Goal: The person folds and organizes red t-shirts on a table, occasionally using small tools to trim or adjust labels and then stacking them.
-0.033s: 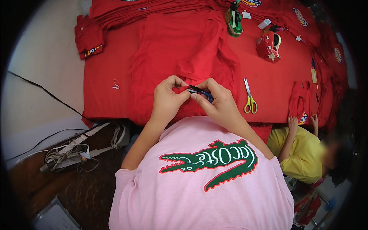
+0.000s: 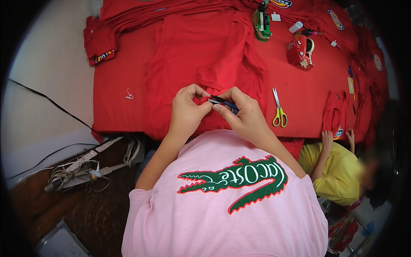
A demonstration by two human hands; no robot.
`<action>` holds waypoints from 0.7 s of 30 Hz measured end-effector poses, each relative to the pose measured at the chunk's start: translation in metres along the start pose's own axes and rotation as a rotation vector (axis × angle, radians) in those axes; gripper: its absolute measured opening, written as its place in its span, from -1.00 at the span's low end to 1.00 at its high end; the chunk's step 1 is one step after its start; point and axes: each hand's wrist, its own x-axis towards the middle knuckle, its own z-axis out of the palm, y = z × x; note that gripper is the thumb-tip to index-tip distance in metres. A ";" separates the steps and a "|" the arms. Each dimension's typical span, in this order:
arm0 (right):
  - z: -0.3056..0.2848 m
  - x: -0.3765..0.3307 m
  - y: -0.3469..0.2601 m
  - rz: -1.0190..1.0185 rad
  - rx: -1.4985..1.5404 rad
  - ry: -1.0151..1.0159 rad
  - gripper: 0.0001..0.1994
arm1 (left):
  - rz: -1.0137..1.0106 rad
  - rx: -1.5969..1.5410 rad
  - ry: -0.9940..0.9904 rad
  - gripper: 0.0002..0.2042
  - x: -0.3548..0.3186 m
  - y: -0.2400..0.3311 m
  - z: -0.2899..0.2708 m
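Observation:
A red garment (image 2: 192, 55) lies spread on the table before me, its near part gathered up at my hands. My left hand (image 2: 189, 107) pinches a bit of the red cloth between thumb and fingers. In my right hand (image 2: 243, 110) is a pair of thread snips (image 2: 229, 104) with dark blades and a blue handle. Their blade tips meet the cloth right at my left fingertips. Exactly what lies between the blades is too small to make out.
Yellow-handled scissors (image 2: 279, 112) lie right of my hands. Farther off stand a green tape dispenser (image 2: 261, 26) and a red one (image 2: 298, 53). Folded red garments (image 2: 128, 19) line the far edge. At right, a person in yellow (image 2: 332, 171) handles red cloth. Cables (image 2: 75, 173) sit lower left.

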 end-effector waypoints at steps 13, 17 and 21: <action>-0.002 0.008 0.006 -0.060 -0.085 -0.011 -0.82 | 0.242 0.305 0.080 -0.83 0.005 0.013 -0.002; -0.006 0.008 0.009 0.052 0.059 -0.012 -0.84 | 0.285 0.317 0.095 -0.84 0.008 0.014 0.001; -0.008 0.009 0.009 0.259 0.334 -0.036 -0.82 | 0.357 0.344 0.116 -0.83 0.009 0.015 0.002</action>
